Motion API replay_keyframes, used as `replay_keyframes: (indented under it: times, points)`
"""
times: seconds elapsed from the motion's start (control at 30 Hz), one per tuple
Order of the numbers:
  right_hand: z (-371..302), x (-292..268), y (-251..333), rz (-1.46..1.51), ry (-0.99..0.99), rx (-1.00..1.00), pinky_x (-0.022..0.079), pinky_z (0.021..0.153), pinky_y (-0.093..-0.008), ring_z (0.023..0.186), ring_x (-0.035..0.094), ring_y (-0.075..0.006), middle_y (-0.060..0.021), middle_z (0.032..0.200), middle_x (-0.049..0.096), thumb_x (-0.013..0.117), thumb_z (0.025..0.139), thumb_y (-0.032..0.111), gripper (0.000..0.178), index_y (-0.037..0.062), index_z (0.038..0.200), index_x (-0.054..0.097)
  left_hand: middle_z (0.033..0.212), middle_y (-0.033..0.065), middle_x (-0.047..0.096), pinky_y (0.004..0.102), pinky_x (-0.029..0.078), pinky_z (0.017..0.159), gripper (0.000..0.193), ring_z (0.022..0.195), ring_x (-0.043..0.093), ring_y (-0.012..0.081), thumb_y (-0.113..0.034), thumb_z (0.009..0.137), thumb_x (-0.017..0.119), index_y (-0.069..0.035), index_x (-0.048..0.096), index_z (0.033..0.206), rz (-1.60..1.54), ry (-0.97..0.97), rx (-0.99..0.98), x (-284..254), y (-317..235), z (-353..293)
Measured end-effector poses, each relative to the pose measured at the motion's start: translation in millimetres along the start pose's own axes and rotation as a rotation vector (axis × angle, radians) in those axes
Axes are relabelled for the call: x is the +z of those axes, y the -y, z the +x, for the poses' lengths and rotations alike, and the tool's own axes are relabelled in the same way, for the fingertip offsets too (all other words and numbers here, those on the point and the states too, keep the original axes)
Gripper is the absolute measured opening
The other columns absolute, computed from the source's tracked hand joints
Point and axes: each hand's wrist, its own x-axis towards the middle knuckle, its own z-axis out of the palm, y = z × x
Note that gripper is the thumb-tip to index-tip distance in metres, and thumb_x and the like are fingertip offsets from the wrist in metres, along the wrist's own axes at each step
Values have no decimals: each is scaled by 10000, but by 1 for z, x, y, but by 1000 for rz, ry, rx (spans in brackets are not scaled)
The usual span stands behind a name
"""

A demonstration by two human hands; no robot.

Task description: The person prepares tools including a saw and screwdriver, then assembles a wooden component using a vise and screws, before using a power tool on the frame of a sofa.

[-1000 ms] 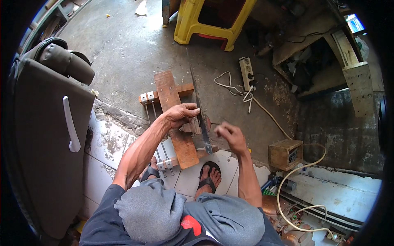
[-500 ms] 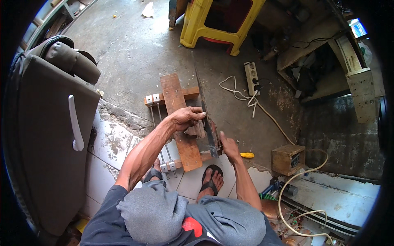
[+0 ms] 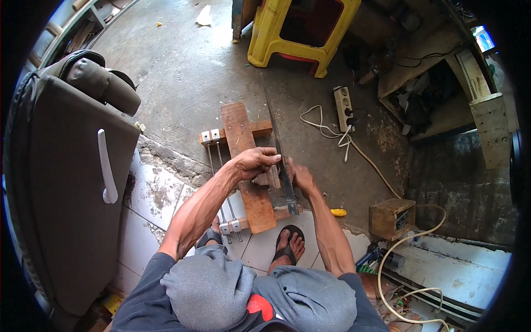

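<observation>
A long, dark saw blade (image 3: pixel 285 180) stands out away from me, wide end near my foot, its toothed edge showing. My left hand (image 3: pixel 255 162) has thumb and fingers pinched at the blade's left side. Just across the blade, my right hand (image 3: pixel 302 178) is closed and smeared by motion; what it holds is hidden. Beneath my left hand lies a brown wooden board (image 3: pixel 239 130) across a wooden clamp frame (image 3: pixel 261 129) with metal rods (image 3: pixel 217 166). A small wooden block (image 3: pixel 269 178) sits between the board and the blade.
A yellow plastic stool (image 3: pixel 265 44) stands at the far side. To the right are a power strip (image 3: pixel 343 105) with a pale cable, a yellow handle (image 3: pixel 338 212) and a wooden box (image 3: pixel 387 216). A dark padded seat (image 3: pixel 72 193) fills the left. My sandalled foot (image 3: pixel 289 244) is near the clamp.
My right hand has moved away from me along the blade and in closer to it. My left hand keeps its place on the blade. The whole view has shifted slightly.
</observation>
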Motion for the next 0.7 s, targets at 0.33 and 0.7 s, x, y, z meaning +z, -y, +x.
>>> replay_keyframes:
  times: [0.33, 0.7]
  points:
    - [-87, -32, 25, 481, 143, -477, 426, 704, -283, 743, 516, -112, -18, 790, 599, 535, 999, 476, 519, -12, 1023, 710, 897, -43, 657, 197, 398, 645, 209, 725, 531, 35, -198, 934, 697, -57, 667, 1085, 13, -17, -9, -5, -3, -4]
    - [-34, 6, -12, -135, -114, 8, 467, 755, -345, 852, 595, -191, -108, 882, 688, 502, 971, 575, 607, 12, 986, 728, 897, -49, 655, 192, 396, 641, 168, 699, 500, 28, -180, 938, 690, -55, 685, 1049, -15, -3, -3, -7, 1, -1]
